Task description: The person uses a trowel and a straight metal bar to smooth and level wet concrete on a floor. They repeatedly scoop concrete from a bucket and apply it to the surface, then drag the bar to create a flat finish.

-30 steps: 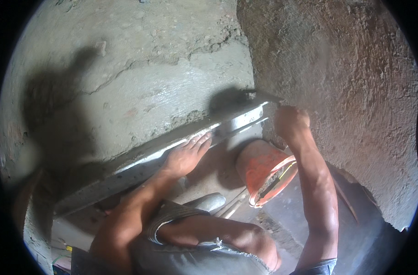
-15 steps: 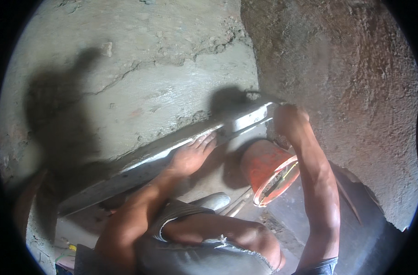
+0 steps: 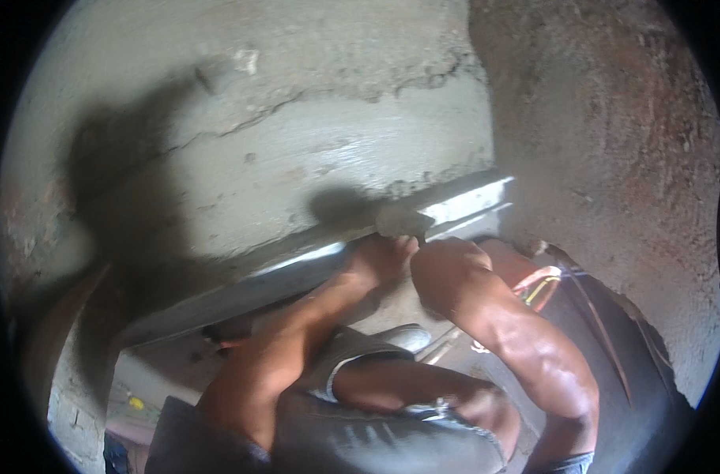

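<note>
My right hand [image 3: 448, 268] is closed in a fist, with a small grey trowel [image 3: 405, 222] whose blade shows beyond the knuckles. Its handle is hidden in the fist. Right beside it, my left hand [image 3: 380, 261] rests at the edge of a long, straight ledge [image 3: 297, 267] along the foot of the wall. The left fingers look bent together close under the blade; what they grip, if anything, is hidden. Above the ledge, the wall [image 3: 360, 142] carries a smooth, damp-looking band of grey plaster with a ragged upper border.
An orange bucket [image 3: 526, 265] stands behind my right forearm, mostly covered by it. A rough brown wall [image 3: 589, 110] meets the plastered one at the right corner. A thin stick [image 3: 605, 347] lies at the right, over a dark sheet [image 3: 573, 340]. My bent knee [image 3: 486, 411] is below.
My right hand has come left and down from the corner with the trowel, next to my left hand. The left fingers, spread flat on the ledge before, are now bent. The view has shifted slightly.
</note>
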`<state>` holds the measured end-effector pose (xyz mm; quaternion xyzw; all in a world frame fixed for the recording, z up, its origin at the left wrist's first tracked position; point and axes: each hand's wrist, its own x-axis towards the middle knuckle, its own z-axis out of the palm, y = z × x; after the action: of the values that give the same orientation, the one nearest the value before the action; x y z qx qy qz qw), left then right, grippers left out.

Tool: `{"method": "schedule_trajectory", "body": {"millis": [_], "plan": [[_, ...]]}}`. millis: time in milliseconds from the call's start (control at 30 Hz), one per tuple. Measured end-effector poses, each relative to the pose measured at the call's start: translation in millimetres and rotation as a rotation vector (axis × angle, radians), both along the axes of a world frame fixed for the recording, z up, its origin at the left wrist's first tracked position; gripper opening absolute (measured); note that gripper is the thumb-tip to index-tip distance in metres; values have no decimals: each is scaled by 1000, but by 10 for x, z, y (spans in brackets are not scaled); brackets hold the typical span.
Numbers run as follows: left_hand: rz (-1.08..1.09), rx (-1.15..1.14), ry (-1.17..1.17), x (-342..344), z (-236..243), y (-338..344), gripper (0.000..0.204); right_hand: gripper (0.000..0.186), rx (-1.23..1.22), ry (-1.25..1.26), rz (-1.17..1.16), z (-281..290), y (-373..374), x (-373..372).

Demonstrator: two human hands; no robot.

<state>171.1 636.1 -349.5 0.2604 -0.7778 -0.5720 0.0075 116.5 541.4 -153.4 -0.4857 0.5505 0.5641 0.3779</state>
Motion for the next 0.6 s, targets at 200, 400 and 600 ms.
{"method": "schedule_trajectory", "body": {"millis": [200, 400, 600], "plan": [[339, -477, 22, 248, -675, 504, 41, 21, -147, -433, 245, 89, -130, 408], [117, -182, -45, 447, -91, 113, 48, 11, -649, -845, 410, -480, 311, 111], [-89, -302, -154, 99, -384, 312, 46, 36, -508, -440, -324, -533, 841, -917]]}}
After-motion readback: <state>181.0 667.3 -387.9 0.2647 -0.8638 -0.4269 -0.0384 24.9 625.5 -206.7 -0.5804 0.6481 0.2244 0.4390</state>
